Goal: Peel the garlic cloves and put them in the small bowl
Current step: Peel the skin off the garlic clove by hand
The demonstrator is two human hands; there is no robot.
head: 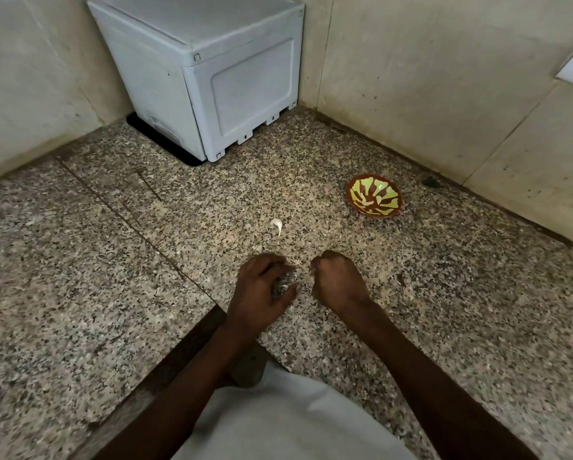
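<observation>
Speckled grey-brown granite countertop (411,293): corner unit, beige tiled walls on two sides.

Small round bowl, red-brown w/ yellow-green leaf pattern (374,195): on counter, right of centre, near right wall; a pale bit inside at its left, too small to identify.

Small white garlic clove w/ thin tail (277,225): loose on counter, between hands and bowl, well apart from bowl, just beyond left hand.

Left hand (261,290): on counter, fingers curled, thumb & fingertips close together; blurred, can't tell whether it grips anything.

Right hand (339,280): fingers curled tight into fist, contents hidden, can't tell.

Pale grey plastic box-shaped appliance (202,71): back corner, on black base.

Small dark lump (430,181): by right wall, beyond bowl.
</observation>
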